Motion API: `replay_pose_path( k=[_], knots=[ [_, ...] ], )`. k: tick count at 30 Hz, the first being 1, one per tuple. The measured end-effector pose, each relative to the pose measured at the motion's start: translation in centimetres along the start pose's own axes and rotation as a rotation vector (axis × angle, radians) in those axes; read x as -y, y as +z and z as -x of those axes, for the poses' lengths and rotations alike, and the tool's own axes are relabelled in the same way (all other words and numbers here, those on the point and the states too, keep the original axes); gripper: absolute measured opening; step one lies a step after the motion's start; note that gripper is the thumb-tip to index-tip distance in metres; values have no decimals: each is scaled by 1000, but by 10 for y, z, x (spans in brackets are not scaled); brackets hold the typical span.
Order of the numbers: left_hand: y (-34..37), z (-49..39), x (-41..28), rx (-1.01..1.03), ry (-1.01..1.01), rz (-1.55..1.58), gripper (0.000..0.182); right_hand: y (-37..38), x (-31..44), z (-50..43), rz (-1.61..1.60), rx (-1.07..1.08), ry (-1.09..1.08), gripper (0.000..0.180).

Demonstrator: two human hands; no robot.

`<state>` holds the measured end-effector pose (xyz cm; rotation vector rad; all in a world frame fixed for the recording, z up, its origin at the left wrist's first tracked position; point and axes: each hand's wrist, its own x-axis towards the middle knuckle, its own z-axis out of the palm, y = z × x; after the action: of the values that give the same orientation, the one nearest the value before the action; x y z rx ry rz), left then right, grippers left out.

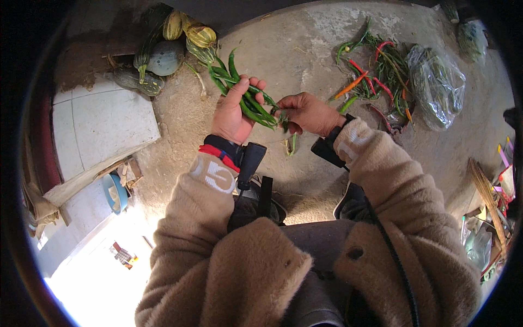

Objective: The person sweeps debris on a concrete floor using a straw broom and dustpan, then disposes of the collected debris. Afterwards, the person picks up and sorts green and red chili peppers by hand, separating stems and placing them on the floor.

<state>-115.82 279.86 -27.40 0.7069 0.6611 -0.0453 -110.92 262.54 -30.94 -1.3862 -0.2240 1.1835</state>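
Note:
My left hand (235,114) holds a bunch of long green chili peppers (255,110), with their tips pointing up and to the left. At the lower right end of the bunch, my right hand (308,113) pinches at the stems; small dark green leafy bits hang below its fingers. What exactly the fingertips grip is partly hidden. On the concrete floor beneath the hands lies a green scrap (293,143). To the right, red chili peppers (361,73), an orange one (351,85) and several green ones lie loosely with a heap of green chilies (384,67).
A clear plastic bag of green vegetables (436,86) stands right of the heap. Squashes (165,57) lie at the upper left, above a white tiled ledge (106,126). A blue basin (114,194) is lower left. At the far right are a straw broom (488,196) and plastic bags (479,247).

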Motion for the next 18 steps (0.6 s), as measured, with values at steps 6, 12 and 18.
replay_pose_path(
  k=[6, 12, 18],
  knots=[
    [-17, -9, -31, -29, 259, 59, 19, -24, -4, 4, 147, -237, 125, 19],
    [-14, -12, -40, 29, 258, 122, 18, -1, 8, 5, -359, -88, 1, 24],
    [-3, -10, -22, 28, 202, 127, 18, 26, 16, 2, -794, -28, -9, 20]
  ],
)
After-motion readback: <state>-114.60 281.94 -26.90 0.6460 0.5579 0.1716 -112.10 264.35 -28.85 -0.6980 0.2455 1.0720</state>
